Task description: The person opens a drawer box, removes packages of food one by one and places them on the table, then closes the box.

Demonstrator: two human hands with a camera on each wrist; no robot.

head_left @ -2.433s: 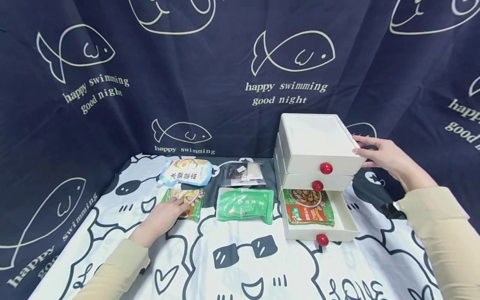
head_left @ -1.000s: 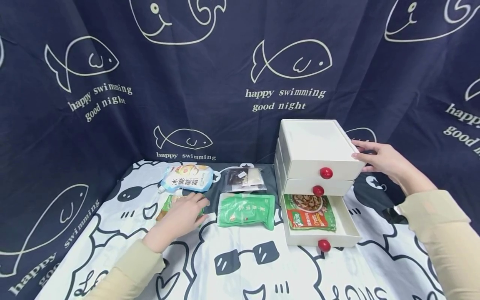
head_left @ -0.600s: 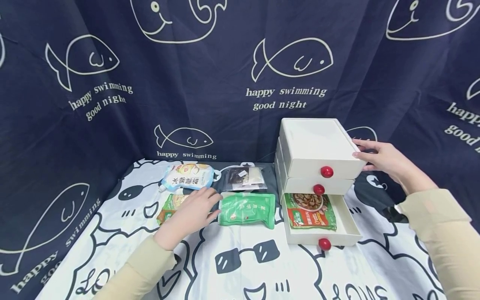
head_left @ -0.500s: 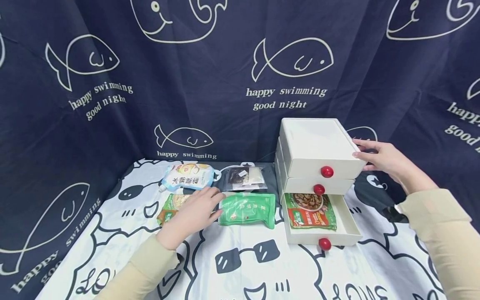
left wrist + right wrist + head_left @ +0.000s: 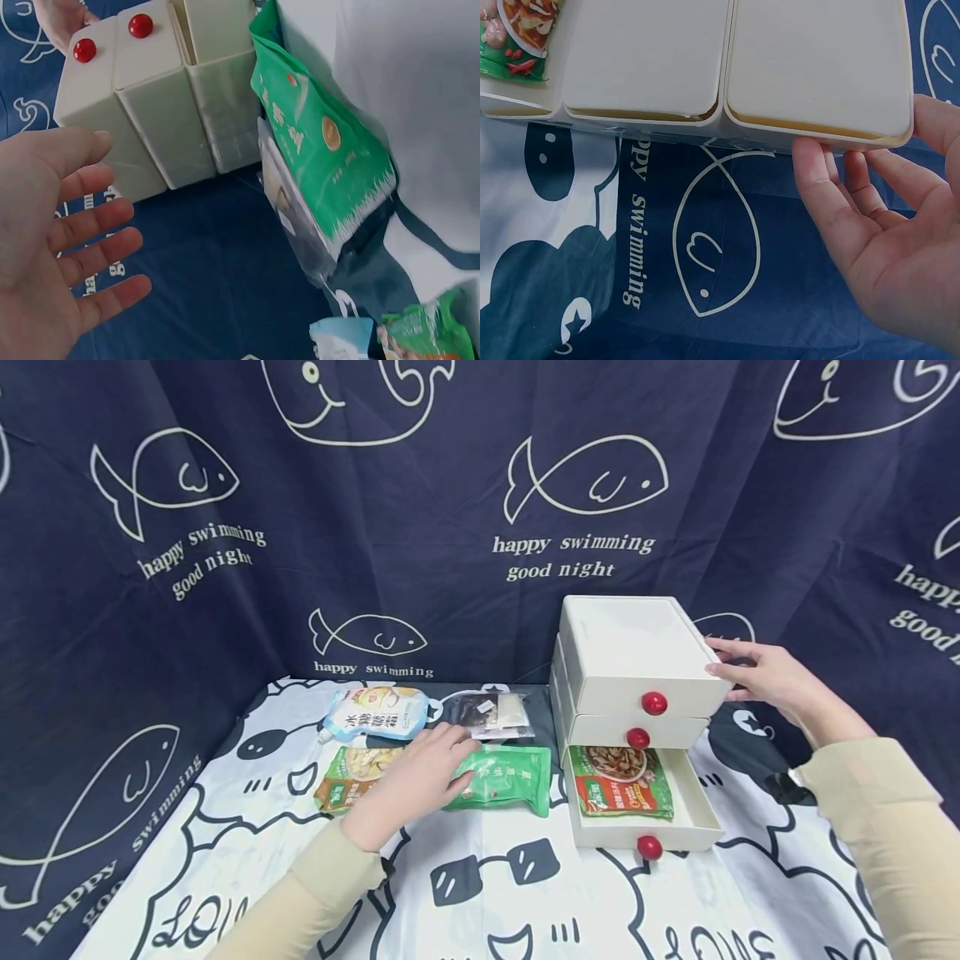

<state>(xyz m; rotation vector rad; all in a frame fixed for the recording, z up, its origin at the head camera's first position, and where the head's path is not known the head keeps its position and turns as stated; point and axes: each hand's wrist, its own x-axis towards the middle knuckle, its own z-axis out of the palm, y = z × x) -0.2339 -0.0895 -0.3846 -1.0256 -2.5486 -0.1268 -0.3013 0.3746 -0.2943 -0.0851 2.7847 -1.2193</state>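
In the head view my left hand [image 5: 420,777] is over the left part of a green packet [image 5: 517,777], fingers slightly bent and spread. The left wrist view shows nothing held in that hand, its fingers apart from the packet [image 5: 322,142]. My right hand [image 5: 772,685] touches the upper right edge of a white drawer cabinet [image 5: 637,635] with red knobs. In the right wrist view its fingertips rest at the cabinet's corner. The bottom drawer [image 5: 693,802] is pulled out, and a green-and-red food packet [image 5: 622,785] lies inside.
Left of the green packet lies a green-and-brown food packet [image 5: 345,777], partly hidden by my hand. Behind are a blue-and-white spouted pouch [image 5: 382,714] and a clear bag with dark and pale contents [image 5: 491,714]. A dark fish-print curtain [image 5: 465,485] hangs behind the table.
My left hand has moved right, from the green-and-brown packet to over the green packet. The green-and-brown packet shows more now. The right hand stays at the cabinet's edge.
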